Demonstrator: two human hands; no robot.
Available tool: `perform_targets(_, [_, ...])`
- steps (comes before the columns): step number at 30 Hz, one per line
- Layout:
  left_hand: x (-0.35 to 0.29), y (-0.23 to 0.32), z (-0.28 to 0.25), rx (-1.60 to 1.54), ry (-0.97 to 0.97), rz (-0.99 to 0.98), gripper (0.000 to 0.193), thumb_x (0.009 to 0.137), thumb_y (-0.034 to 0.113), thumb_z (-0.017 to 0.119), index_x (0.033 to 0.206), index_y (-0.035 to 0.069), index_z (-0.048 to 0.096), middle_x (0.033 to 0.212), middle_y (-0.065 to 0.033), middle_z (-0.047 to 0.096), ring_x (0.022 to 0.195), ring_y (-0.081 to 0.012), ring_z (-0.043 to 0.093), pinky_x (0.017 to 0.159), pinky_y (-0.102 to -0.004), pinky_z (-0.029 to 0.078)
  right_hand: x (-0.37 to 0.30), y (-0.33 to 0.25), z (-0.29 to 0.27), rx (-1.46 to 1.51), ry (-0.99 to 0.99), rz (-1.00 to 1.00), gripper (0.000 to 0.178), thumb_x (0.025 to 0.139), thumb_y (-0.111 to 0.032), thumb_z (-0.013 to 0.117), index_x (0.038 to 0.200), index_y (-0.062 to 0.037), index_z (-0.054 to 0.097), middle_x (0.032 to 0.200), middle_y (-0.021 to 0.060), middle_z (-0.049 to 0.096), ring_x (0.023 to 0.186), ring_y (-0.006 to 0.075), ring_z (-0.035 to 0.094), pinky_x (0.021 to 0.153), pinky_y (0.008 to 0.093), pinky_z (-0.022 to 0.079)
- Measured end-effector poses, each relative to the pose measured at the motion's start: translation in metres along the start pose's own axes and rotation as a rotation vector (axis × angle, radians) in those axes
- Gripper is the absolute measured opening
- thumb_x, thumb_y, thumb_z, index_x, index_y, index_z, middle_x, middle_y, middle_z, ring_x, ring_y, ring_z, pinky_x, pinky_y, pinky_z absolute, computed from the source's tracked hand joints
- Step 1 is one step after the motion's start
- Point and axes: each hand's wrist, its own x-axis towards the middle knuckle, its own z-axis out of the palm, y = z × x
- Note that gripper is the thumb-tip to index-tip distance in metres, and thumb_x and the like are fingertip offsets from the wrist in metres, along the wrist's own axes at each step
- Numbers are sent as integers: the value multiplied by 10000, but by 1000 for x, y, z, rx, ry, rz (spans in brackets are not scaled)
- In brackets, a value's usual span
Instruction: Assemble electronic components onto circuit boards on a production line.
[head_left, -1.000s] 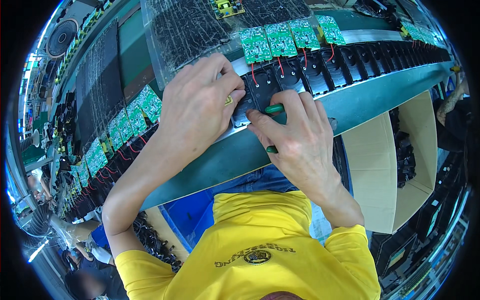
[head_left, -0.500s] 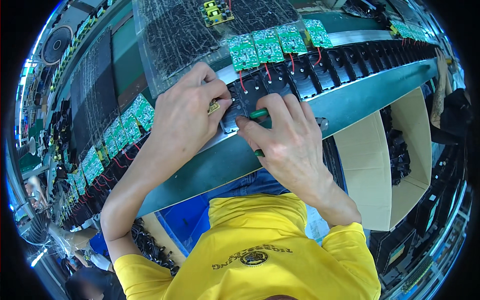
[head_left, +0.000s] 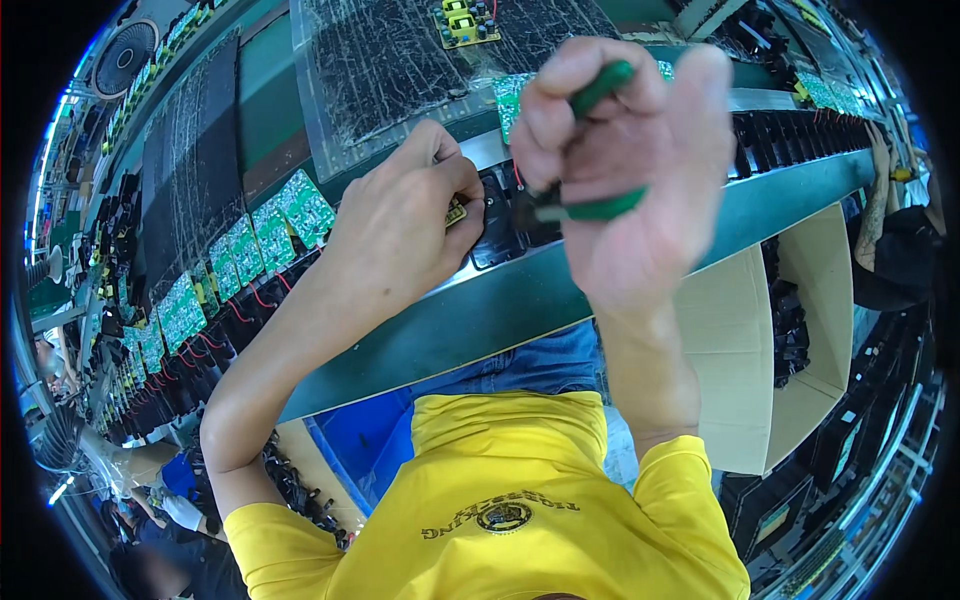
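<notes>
We see the left hand (head_left: 405, 205) with its thumb and fingers pinched around a small yellow circuit board (head_left: 456, 213), mostly hidden by the fingers, just beside a black plastic case (head_left: 497, 235) at the near edge of the row. The right hand (head_left: 635, 170) is raised over the row with its palm turned up toward us, its fingers curled around a green-handled tool (head_left: 606, 205); it is blurred, so we can only say it looks like cutters or pliers. To the left we find green circuit boards (head_left: 304, 208) with red wires (head_left: 262, 297) along the row. Beyond the hands, a yellow-and-black board (head_left: 467, 24) lies on a dark scratched mat (head_left: 375, 75). The green desk (head_left: 520, 295) runs below, and an open cardboard box (head_left: 722, 360) stands to the right.
</notes>
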Motion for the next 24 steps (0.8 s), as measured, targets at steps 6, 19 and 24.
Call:
perform_targets(6, [-4,-6,7,36,70,25,94,906,103,773,939,16,758,1091,-139,611,807,-369,690,695,-479,604,10,44,9,-144,109,-71,426,1192,-404,386,1132,-73,647,849,27,542,717,117,440,651,287,361])
perform_targets(19, [3,1,8,43,6,-24,120,880,152,762,952,57,756,1074,-129,607,803,-371,661,722,-471,585,12,51,-7,-59,28,-20,286,1172,-252,429,1056,-82,627,855,5,534,694,116,395,619,287,341])
perform_targets(24, [5,4,-37,124,-269,60,116,879,137,750,950,47,759,1109,-129,637,759,-380,662,718,-482,587,-36,-11,25,-879,-86,-284,234,1007,-80,704,1228,-83,780,974,42,579,801,168,493,706,301,429])
